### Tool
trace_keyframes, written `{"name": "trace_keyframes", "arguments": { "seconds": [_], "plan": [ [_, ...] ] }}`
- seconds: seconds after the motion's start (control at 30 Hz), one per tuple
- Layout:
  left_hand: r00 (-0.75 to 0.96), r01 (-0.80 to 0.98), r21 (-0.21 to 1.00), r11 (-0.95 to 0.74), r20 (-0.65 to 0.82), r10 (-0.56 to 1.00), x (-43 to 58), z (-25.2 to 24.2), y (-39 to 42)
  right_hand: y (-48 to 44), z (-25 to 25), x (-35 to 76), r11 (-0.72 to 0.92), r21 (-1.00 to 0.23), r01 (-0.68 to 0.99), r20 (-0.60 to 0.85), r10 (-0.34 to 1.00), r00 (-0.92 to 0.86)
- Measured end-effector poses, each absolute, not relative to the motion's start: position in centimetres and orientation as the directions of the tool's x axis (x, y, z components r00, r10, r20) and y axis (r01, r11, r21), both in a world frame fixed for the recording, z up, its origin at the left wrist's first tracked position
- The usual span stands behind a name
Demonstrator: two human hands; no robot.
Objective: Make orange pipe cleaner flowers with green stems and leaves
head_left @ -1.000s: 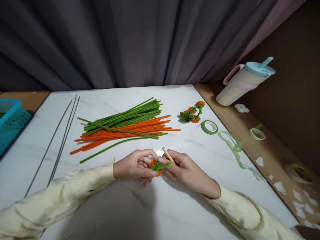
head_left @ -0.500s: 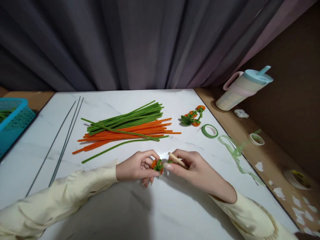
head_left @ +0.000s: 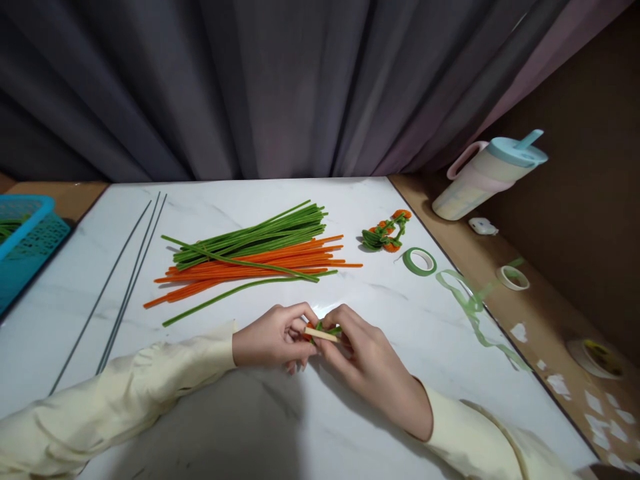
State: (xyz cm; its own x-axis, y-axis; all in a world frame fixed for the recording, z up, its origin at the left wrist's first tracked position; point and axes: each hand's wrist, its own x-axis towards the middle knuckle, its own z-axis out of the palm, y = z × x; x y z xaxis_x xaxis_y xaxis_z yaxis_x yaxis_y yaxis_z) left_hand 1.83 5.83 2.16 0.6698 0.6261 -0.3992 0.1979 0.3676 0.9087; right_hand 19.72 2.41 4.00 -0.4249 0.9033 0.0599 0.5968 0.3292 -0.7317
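My left hand (head_left: 274, 337) pinches a small orange and green piece (head_left: 309, 331), mostly covered by fingers. Right against it, my right hand (head_left: 367, 350) holds a thin pale wooden stick (head_left: 321, 334) that crosses in front of the piece. Green pipe cleaners (head_left: 255, 233) lie in a bundle behind my hands, with orange pipe cleaners (head_left: 265, 263) beside them and loose green ones over and in front. To the back right rests a cluster of orange and green pieces (head_left: 387, 233), near a roll of green tape (head_left: 419, 261).
Three thin grey wires (head_left: 127, 287) lie on the white tabletop (head_left: 225, 420) at left. A blue basket (head_left: 30, 247) stands at the left edge. On the right are a tumbler (head_left: 480, 177), a white case (head_left: 483, 226), loose green ribbon (head_left: 470, 307), tape rolls and paper scraps.
My right hand has moved left and turned, closing up to my left hand. The wooden stick now crosses the small piece. My left hand has barely moved.
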Motion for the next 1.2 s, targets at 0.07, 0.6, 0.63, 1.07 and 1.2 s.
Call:
{"name": "trace_keyframes", "arguments": {
  "seconds": [0.07, 0.6, 0.63, 1.07, 1.2],
  "plan": [
    [0.662, 0.199, 0.908, 0.369, -0.403, 0.632, 1.9, 2.1, 5.8, 2.3, 4.0, 19.5, 0.322, -0.731, 0.601, 0.068, 0.912, -0.405],
    [0.642, 0.299, 0.915, 0.269, -0.402, 0.653, 2.1, 2.2, 5.7, 3.7, 4.6, 19.4, 0.131, -0.877, 0.463, -0.060, 0.925, -0.376],
    [0.643, 0.304, 0.913, 0.271, -0.406, 0.649, 2.1, 2.2, 5.7, 3.7, 4.6, 19.4, 0.133, -0.883, 0.450, -0.056, 0.922, -0.382],
    [0.664, 0.162, 0.915, 0.370, -0.378, 0.645, 1.8, 1.4, 5.8, 2.2, 4.7, 20.1, 0.514, -0.555, 0.654, 0.248, 0.853, -0.460],
    [0.645, 0.163, 0.917, 0.365, -0.378, 0.664, 1.8, 1.7, 5.7, 1.8, 4.2, 20.1, 0.615, -0.449, 0.648, 0.363, 0.788, -0.497]
  ]
}}
